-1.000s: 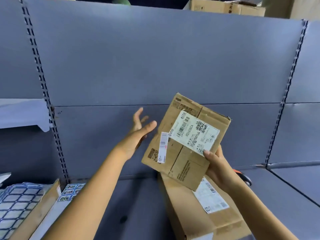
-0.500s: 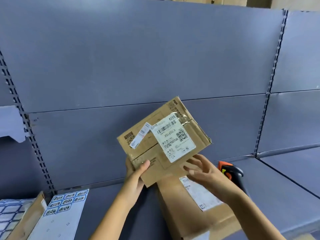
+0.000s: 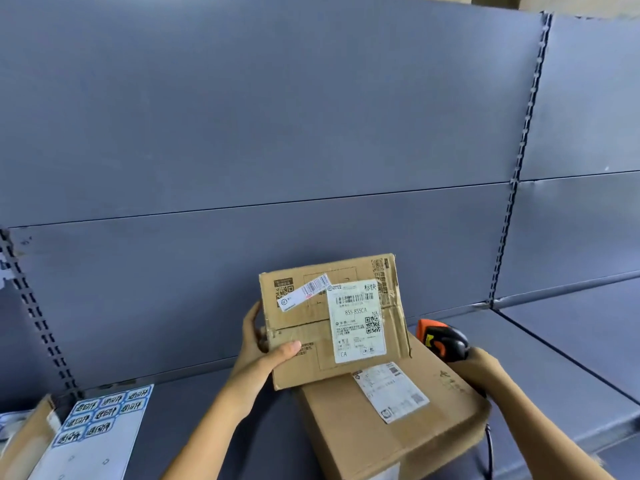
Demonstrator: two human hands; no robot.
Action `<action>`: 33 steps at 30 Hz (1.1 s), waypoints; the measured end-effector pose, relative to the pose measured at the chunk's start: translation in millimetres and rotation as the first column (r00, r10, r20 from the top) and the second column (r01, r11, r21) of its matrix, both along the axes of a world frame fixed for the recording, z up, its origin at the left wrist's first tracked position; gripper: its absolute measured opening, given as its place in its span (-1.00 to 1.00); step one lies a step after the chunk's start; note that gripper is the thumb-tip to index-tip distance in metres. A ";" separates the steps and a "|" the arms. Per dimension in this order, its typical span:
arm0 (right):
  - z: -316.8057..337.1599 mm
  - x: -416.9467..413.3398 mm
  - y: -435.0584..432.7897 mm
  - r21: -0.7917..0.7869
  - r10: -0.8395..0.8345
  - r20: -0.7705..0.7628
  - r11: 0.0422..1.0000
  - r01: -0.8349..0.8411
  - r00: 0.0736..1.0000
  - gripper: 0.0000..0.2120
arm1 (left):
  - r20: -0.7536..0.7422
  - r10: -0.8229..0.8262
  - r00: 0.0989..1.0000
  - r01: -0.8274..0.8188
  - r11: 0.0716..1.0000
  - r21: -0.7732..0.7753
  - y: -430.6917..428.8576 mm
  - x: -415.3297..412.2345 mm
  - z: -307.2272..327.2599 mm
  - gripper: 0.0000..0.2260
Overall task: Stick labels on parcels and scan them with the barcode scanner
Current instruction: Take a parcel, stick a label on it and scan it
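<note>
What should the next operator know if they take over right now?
Left hand: grip on the small parcel at its left edge, holding it over the large parcel on the shelf.
Right hand: grips the barcode scanner, right of both parcels.
Done: small parcel carries a shipping label and a barcode strip.
Left: scan it; scanner not yet aimed. The label sheet lies lower left.
</note>
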State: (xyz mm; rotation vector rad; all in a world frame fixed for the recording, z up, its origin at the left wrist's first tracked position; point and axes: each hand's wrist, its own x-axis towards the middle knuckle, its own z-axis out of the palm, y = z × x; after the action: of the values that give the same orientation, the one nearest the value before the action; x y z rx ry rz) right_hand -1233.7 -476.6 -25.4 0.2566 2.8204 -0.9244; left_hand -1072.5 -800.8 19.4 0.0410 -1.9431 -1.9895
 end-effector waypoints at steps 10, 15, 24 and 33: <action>105.1 98.8 21.8 -0.755 0.030 -0.265 0.615 -0.227 0.964 -0.65 | 0.003 0.021 1.000 -0.021 1.000 0.013 -13.4 -24.5 2.8 -0.11; 103.6 164.6 -29.0 -0.650 0.151 -0.416 0.640 -0.410 0.897 -0.56 | 0.021 0.010 1.000 -0.010 1.000 0.000 -16.9 -29.7 0.8 -0.14; 88.6 170.6 -70.9 -0.453 0.226 -0.495 0.756 -0.472 0.839 -0.73 | 0.052 0.008 0.999 -0.007 1.000 -0.010 -20.6 -32.9 -1.7 -0.13; 87.5 177.0 -79.9 -0.427 0.265 -0.486 0.759 -0.491 0.833 -0.69 | 0.049 -0.006 0.999 0.007 1.000 -0.028 -21.6 -33.2 -2.7 -0.08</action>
State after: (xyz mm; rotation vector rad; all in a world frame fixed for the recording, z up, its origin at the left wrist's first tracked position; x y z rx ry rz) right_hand -1056.7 -556.4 62.0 -0.6451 2.5992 -1.7512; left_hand -1105.7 -822.4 16.7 0.0771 -2.0039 -1.9828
